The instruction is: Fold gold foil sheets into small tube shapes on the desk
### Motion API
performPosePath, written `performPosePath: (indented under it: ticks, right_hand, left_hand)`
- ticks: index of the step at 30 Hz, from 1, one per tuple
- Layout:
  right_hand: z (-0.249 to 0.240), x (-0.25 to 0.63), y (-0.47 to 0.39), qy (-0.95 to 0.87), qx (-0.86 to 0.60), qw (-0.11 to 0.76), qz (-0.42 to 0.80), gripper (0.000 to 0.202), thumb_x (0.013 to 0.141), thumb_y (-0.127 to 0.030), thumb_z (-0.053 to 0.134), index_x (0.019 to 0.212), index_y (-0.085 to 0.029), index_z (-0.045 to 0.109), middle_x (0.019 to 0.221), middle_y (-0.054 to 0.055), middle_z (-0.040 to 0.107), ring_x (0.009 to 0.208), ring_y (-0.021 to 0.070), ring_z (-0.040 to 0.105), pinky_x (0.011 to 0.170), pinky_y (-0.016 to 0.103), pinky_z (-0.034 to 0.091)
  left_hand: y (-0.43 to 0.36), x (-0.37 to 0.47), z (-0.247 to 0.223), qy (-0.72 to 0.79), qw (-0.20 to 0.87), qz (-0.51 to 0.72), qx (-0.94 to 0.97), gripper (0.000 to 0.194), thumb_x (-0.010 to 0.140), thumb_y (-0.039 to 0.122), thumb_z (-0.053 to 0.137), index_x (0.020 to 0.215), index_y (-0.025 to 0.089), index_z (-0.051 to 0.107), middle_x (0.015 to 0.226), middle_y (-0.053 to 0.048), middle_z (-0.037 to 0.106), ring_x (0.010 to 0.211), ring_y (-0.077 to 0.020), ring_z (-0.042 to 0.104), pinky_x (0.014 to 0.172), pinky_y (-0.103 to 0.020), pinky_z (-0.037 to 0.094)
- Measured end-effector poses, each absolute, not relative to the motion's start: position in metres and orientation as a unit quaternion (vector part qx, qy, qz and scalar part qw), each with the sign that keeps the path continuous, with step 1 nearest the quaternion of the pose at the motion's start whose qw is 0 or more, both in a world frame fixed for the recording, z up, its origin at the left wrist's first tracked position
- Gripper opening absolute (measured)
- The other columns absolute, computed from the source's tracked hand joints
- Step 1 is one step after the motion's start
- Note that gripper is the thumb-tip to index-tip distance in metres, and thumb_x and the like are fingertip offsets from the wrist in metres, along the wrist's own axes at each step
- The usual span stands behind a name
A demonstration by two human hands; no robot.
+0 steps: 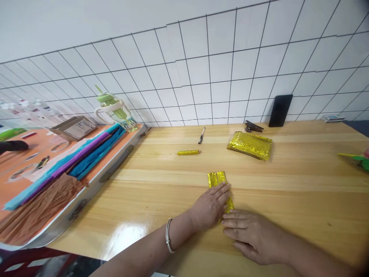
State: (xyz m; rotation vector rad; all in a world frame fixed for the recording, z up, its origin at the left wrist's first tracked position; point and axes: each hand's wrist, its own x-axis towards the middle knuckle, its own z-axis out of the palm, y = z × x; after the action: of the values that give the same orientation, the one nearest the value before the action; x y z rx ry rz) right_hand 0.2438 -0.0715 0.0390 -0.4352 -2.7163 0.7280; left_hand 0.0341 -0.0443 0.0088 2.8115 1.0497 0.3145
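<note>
A folded sheet of shiny gold foil paper [217, 177] lies on the wooden table, with a crease line down its middle. Across it rests my left hand [211, 204], fingers stretched out flat and a silver bangle at the wrist. My right hand [255, 234] lies at the near end of the sheet, its fingers extended and their tips touching the edge. Part of the foil is hidden under both hands. Farther back are a narrow gold foil roll [188, 152] and a stack of gold foil sheets [250, 145].
A pen [201, 135], a dark hair clip [253, 126] and a black phone [280, 110] are near the tiled wall. On the left, an orange-topped surface [92, 163] holds coloured crepe paper [95, 148], a cardboard box [75, 129] and a green-lidded bottle [115, 109].
</note>
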Motion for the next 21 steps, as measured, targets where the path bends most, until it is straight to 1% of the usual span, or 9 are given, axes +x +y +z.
performPosePath:
  ticks: [3, 5, 7, 9, 12, 14, 16, 19, 21]
  right_hand:
    - [0.039, 0.248, -0.068, -0.925, -0.129, 0.188, 0.304, 0.022, 0.086, -0.015, 0.047, 0.101, -0.017, 0.064, 0.096, 0.007, 0.07, 0.099, 0.0146, 0.062, 0.099, 0.032, 0.042]
    - [0.04, 0.253, -0.064, -0.901, -0.147, 0.231, 0.338, 0.02, 0.088, -0.015, 0.046, 0.097, -0.018, 0.064, 0.089, 0.006, 0.07, 0.089, 0.013, 0.064, 0.091, 0.028, 0.047]
    - [0.045, 0.259, -0.06, -0.873, -0.196, 0.273, 0.354, 0.022, 0.091, -0.016, 0.043, 0.101, -0.018, 0.063, 0.093, 0.007, 0.069, 0.093, 0.0142, 0.063, 0.089, 0.028, 0.049]
    - [0.053, 0.261, -0.053, -0.858, -0.244, 0.283, 0.353, 0.027, 0.093, -0.021, 0.041, 0.111, -0.018, 0.061, 0.107, 0.009, 0.067, 0.106, 0.0171, 0.059, 0.094, 0.032, 0.046]
    - [0.063, 0.251, -0.038, -0.882, -0.243, 0.221, 0.337, 0.035, 0.094, -0.03, 0.041, 0.126, -0.02, 0.054, 0.129, 0.011, 0.055, 0.122, 0.0206, 0.048, 0.103, 0.038, 0.039]
    - [0.064, 0.238, -0.023, -0.904, -0.215, 0.167, 0.331, 0.04, 0.095, -0.035, 0.04, 0.13, -0.02, 0.051, 0.136, 0.01, 0.05, 0.127, 0.0212, 0.042, 0.107, 0.039, 0.032]
    - [0.059, 0.222, -0.006, -0.911, -0.201, 0.152, 0.325, 0.043, 0.096, -0.038, 0.034, 0.132, -0.02, 0.049, 0.138, 0.01, 0.046, 0.129, 0.0208, 0.04, 0.109, 0.04, 0.03]
    - [0.046, 0.201, 0.018, -0.92, -0.164, 0.139, 0.327, 0.045, 0.097, -0.039, 0.031, 0.132, -0.018, 0.05, 0.138, 0.011, 0.047, 0.131, 0.0204, 0.037, 0.11, 0.04, 0.028]
    - [0.038, 0.191, 0.028, -0.924, -0.132, 0.136, 0.332, 0.045, 0.097, -0.038, 0.031, 0.131, -0.017, 0.051, 0.135, 0.011, 0.05, 0.13, 0.0202, 0.038, 0.111, 0.041, 0.026]
  left_hand:
    - [-0.05, 0.032, 0.011, 0.344, 0.078, 0.091, 0.931, 0.055, 0.095, 0.041, 0.036, 0.142, 0.013, 0.028, 0.152, -0.012, 0.019, 0.141, -0.0246, 0.013, 0.113, -0.04, 0.02]
    - [-0.051, 0.031, 0.013, 0.344, 0.085, 0.087, 0.931, 0.064, 0.093, 0.051, 0.035, 0.144, 0.014, 0.024, 0.152, -0.013, 0.016, 0.141, -0.0266, 0.012, 0.114, -0.042, 0.018]
    - [-0.052, 0.03, 0.015, 0.342, 0.09, 0.09, 0.931, 0.07, 0.091, 0.056, 0.035, 0.144, 0.012, 0.023, 0.152, -0.014, 0.015, 0.14, -0.0279, 0.011, 0.114, -0.043, 0.017]
    - [-0.053, 0.03, 0.015, 0.336, 0.093, 0.101, 0.932, 0.073, 0.09, 0.058, 0.036, 0.144, 0.012, 0.023, 0.152, -0.015, 0.016, 0.14, -0.0284, 0.012, 0.113, -0.043, 0.017]
    - [-0.054, 0.031, 0.013, 0.332, 0.09, 0.127, 0.93, 0.069, 0.089, 0.057, 0.04, 0.14, 0.011, 0.03, 0.148, -0.015, 0.028, 0.139, -0.0275, 0.018, 0.113, -0.043, 0.019]
    - [-0.055, 0.031, 0.012, 0.338, 0.088, 0.137, 0.927, 0.063, 0.088, 0.053, 0.043, 0.136, 0.013, 0.037, 0.14, -0.014, 0.043, 0.135, -0.0264, 0.029, 0.112, -0.043, 0.021]
    - [-0.056, 0.031, 0.01, 0.348, 0.09, 0.135, 0.923, 0.057, 0.088, 0.052, 0.044, 0.132, 0.015, 0.043, 0.131, -0.013, 0.052, 0.128, -0.026, 0.04, 0.109, -0.042, 0.025]
    - [-0.059, 0.028, 0.009, 0.346, 0.099, 0.133, 0.923, 0.054, 0.089, 0.053, 0.042, 0.128, 0.015, 0.048, 0.127, -0.013, 0.055, 0.121, -0.0272, 0.047, 0.106, -0.042, 0.029]
    - [-0.06, 0.025, 0.009, 0.333, 0.111, 0.138, 0.926, 0.055, 0.09, 0.054, 0.041, 0.13, 0.016, 0.046, 0.126, -0.012, 0.056, 0.12, -0.0274, 0.048, 0.106, -0.042, 0.03]
